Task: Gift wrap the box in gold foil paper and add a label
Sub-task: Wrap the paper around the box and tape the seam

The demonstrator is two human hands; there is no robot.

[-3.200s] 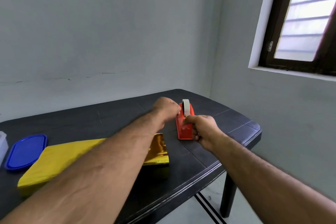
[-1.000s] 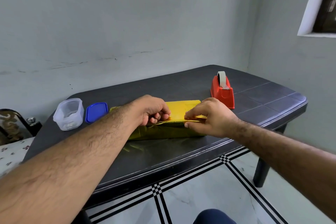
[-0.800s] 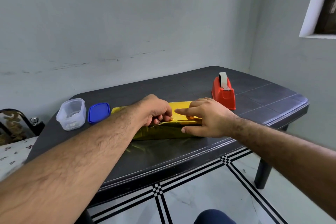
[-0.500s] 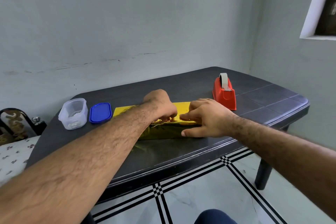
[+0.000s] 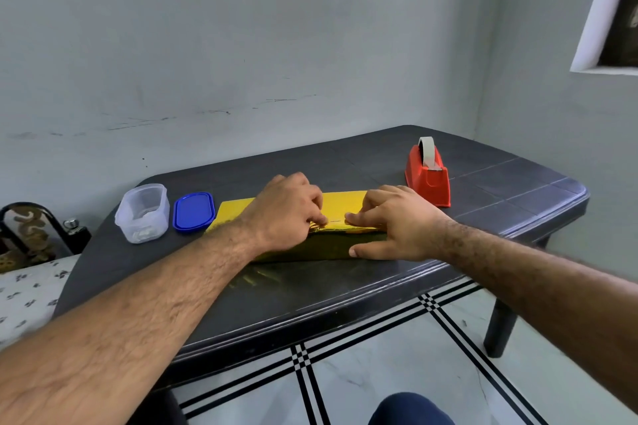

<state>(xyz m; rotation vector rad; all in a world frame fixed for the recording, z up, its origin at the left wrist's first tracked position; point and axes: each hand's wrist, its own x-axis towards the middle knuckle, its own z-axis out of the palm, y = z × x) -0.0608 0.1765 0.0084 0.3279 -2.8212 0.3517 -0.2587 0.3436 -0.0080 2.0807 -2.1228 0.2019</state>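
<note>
A long box wrapped in gold foil paper point(image 5: 341, 207) lies across the middle of the black table point(image 5: 310, 297). My left hand point(image 5: 286, 214) sits on the box's near top edge, and its curled fingers hold the foil seam down. My right hand point(image 5: 397, 221) lies just to the right of it, with straight fingers pressing on the top by the seam and the thumb against the front face. The fingertips of the two hands nearly meet. A red tape dispenser point(image 5: 428, 179) with a white roll stands behind the box on the right. No label is visible.
A clear plastic container point(image 5: 143, 212) and its blue lid point(image 5: 193, 210) sit left of the box. The table's front edge runs close below my forearms. A dark chair back point(image 5: 24, 235) and a patterned cloth point(image 5: 27, 293) are at the far left.
My hands left the tape dispenser and came back to the box. Within the last second my right fingers straightened onto the seam and my left hand slid up onto the top edge.
</note>
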